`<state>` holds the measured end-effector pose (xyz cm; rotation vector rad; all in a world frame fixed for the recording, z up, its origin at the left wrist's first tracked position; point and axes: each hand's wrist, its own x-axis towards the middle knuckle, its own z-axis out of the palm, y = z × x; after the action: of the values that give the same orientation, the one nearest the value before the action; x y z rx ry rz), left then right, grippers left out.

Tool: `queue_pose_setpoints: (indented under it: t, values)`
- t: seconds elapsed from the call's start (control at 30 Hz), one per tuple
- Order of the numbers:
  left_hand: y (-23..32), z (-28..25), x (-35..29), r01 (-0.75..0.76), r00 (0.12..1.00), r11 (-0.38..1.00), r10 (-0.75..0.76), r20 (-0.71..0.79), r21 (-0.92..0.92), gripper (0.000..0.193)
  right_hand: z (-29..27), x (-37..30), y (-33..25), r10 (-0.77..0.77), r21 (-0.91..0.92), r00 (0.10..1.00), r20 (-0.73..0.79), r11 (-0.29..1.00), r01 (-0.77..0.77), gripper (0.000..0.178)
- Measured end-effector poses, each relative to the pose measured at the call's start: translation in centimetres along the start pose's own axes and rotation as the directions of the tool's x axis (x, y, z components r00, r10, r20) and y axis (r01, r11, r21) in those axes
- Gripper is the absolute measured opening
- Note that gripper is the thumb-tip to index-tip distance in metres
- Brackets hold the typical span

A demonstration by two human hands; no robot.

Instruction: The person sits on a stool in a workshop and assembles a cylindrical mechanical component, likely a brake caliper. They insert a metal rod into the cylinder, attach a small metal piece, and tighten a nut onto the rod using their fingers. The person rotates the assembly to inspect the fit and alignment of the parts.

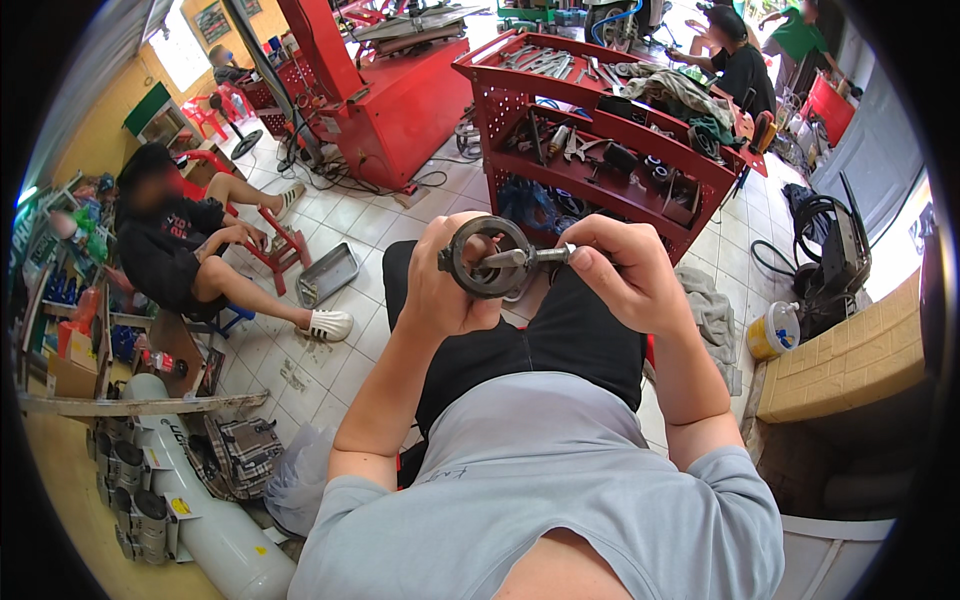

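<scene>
Above my lap, my left hand (pixel 433 280) is wrapped round a dark round metal ring (pixel 488 223) with a thick rim. A grey metal pin (pixel 508 260) points into the ring's opening. From the ring's right side sticks out a bolt-like metal rod (pixel 553 255). My right hand (pixel 637 278) pinches the outer end of this rod between thumb and fingers. Ring and rod are joined, with the rod lying about level. Part of the ring's left side and its underside are hidden by my left hand.
Ahead stands a red tool cart (pixel 610 200) bearing wrenches and rags. A person (pixel 170 245) sits at the left beside a grey metal tray (pixel 330 273) on the tiled floor. At the right are a white bucket (pixel 773 332), a black machine with hoses (pixel 835 250) and a grey cloth (pixel 708 310).
</scene>
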<state>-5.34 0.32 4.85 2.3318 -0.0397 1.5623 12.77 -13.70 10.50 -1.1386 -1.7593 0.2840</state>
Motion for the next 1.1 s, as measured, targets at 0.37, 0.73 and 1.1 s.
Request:
queue_pose_setpoints:
  t: [0.37,0.73,1.1]
  values:
    - [0.5,-0.2,0.2,0.032,0.999,0.999,-0.033,0.033,0.011,0.034,-0.3,0.1,-0.3,-0.002,-0.005,1.000,0.020,1.000,0.002,0.024]
    - [0.4,0.0,0.1,0.024,0.999,1.000,-0.024,0.031,0.003,0.034,-0.3,0.1,-0.3,0.032,0.047,0.999,0.027,0.998,-0.033,0.021]
    - [0.3,-0.1,0.0,0.041,0.999,0.999,-0.041,0.033,0.007,0.037,-0.3,0.1,-1.5,0.081,0.061,0.997,0.011,0.995,-0.082,0.025]
